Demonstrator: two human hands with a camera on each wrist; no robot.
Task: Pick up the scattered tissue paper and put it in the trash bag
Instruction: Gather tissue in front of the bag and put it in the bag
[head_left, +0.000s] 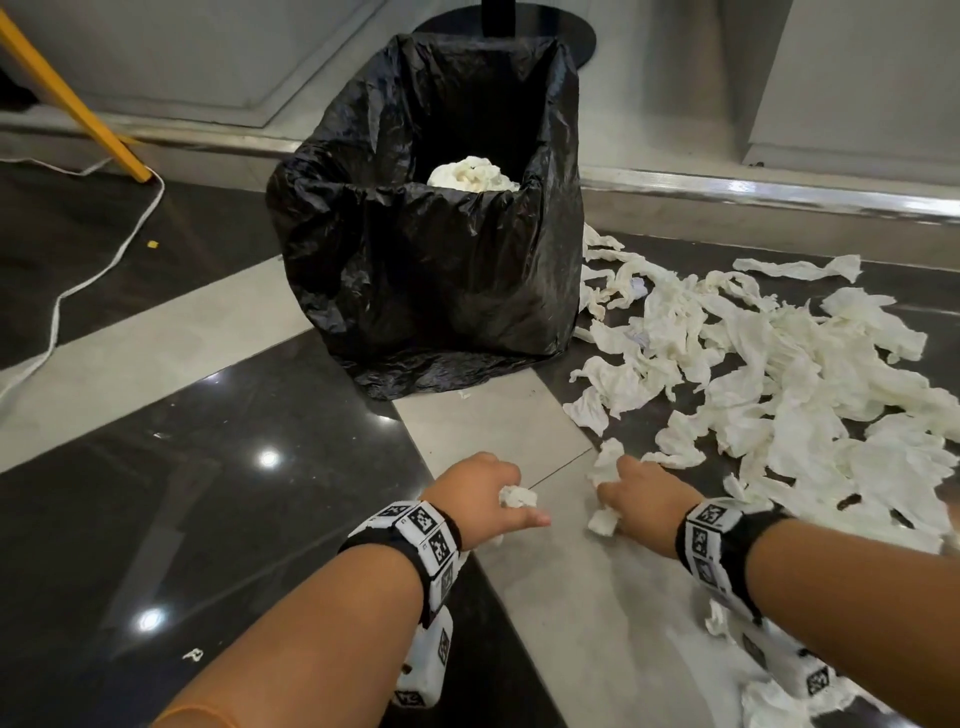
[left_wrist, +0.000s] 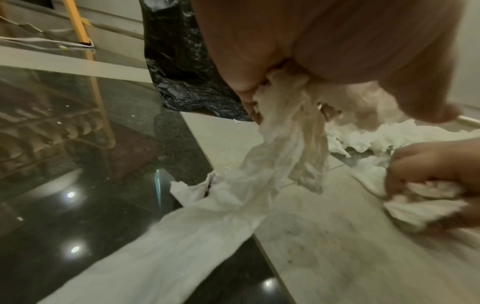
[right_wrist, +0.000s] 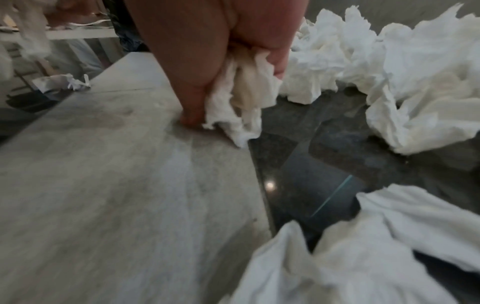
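Both hands are down at floor level in front of the bag (head_left: 426, 249), each with a wad of tissue. The left hand (head_left: 480, 496) has its fingers (left_wrist: 246, 90) curled round a bunch, and the left wrist view shows a long tail (left_wrist: 182, 236) of it trailing down onto the floor. The right hand (head_left: 641, 501) has its fingers (right_wrist: 197, 98) clamped on a crumpled piece (right_wrist: 244, 102), thumb tip down against the pale floor tile. So both hands look full and nothing is going in the bag yet.

The bag stands open, with one lump (head_left: 472, 174) of tissue already inside. The bulk of the mess, a big pile (head_left: 779, 395), lies to the right of the bag, and a few scraps sit nearer the person than the bag. I'd say the job is barely started.

What could go wrong, as I see it: that dangling tail on the left bunch. Lift it toward the bag and the tail probably drags, snags on the rim or tears off, so you leave bits behind. The bag's front edge also sags inward, so a loose toss could land on the fold or slide down the outside. And tissue is light and slippery on polished floor, so a fast sweep near the pile may scatter it further. Bunching tighter before lifting would help.
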